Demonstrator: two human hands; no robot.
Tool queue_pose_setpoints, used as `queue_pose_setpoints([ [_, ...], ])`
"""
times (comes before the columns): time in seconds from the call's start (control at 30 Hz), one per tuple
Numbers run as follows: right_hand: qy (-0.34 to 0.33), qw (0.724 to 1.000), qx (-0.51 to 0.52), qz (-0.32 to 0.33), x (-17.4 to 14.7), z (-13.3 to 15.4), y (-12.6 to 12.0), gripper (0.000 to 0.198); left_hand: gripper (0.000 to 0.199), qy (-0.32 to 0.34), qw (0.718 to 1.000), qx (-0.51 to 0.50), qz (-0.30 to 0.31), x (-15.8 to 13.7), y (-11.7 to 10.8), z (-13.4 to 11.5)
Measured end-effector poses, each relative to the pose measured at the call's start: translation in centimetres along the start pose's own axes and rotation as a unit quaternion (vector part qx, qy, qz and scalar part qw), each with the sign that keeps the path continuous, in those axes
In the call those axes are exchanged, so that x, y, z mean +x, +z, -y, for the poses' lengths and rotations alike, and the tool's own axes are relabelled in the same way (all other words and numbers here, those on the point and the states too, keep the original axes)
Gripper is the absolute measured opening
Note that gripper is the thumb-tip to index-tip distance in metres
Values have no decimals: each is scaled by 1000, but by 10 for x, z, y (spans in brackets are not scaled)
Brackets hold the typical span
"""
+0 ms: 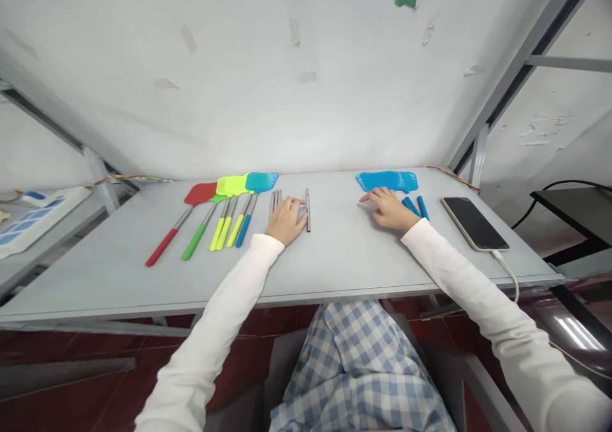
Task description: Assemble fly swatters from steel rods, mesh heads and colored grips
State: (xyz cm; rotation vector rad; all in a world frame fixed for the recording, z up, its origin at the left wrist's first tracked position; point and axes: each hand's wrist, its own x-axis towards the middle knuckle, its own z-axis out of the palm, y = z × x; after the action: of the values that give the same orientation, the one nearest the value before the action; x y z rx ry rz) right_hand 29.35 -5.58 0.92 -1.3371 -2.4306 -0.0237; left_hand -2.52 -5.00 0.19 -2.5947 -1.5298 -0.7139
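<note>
My left hand point(287, 220) rests palm down on the table, fingers apart, partly covering several thin metal rods point(276, 199). Just to its right lies a single metal rod point(308, 210), close to the index fingertip and thumb. My right hand point(388, 209) is low over the table with fingers stretched to the left, holding nothing I can see. Behind it lie blue fly swatter heads point(382, 180), overlapping one another. Blue handle grips point(422, 208) lie beside that hand, one partly hidden by it.
On the left lie assembled fly swatters: a red one point(162, 247), a green one point(194, 241), several yellow ones point(221, 231) and a blue one point(243, 228). A phone point(474, 223) with a charging cable point(509, 273) is at the right. A wall point(315, 120) backs the table point(335, 266).
</note>
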Motion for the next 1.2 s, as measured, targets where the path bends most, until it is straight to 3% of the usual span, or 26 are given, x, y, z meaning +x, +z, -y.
queue_pose_setpoints([
  [0.13, 46, 997, -62, 10, -3, -6, -1, 40, 24, -45, 998, 18, 35, 1, 1, -5],
  [0.27, 65, 997, -48, 1, -1, -6, 5, 29, 32, -111, 994, -6, 17, 12, 6, -35],
  [0.4, 73, 997, -15, -2, 1, -11, 6, 37, 49, -169, 982, -39, 71, 39, 23, -69],
  [0.47, 74, 997, -11, -2, 1, -17, 3, 44, 45, -177, 979, -45, 95, 54, 32, -79],
  [0.57, 79, 996, -42, 16, -3, -23, -5, 46, 31, -170, 978, -81, 94, 68, 41, -79],
  [0.67, 69, 995, -72, 30, -7, -22, -9, 40, 21, -153, 971, -175, 48, 69, 46, -65],
  [0.73, 61, 995, -81, 21, -9, -18, -8, 32, 16, -171, 940, -294, 20, 67, 48, -54],
  [0.77, 59, 995, -82, 15, -9, -16, -7, 26, 15, -191, 911, -365, 12, 66, 49, -48],
  [0.9, 46, 998, -52, -3, -4, -3, 3, 21, 15, -270, 751, -602, -29, 66, 48, -36],
  [1.0, 26, 998, -44, -22, 7, 6, 12, 24, 17, -289, 666, -683, -78, 66, 45, -34],
  [1.1, 32, 996, -72, -52, 22, 10, 21, 29, 16, -307, 619, -712, -128, 67, 43, -35],
  [1.2, 67, 990, -92, -78, 32, 9, 26, 33, 15, -312, 596, -720, -170, 67, 43, -33],
])
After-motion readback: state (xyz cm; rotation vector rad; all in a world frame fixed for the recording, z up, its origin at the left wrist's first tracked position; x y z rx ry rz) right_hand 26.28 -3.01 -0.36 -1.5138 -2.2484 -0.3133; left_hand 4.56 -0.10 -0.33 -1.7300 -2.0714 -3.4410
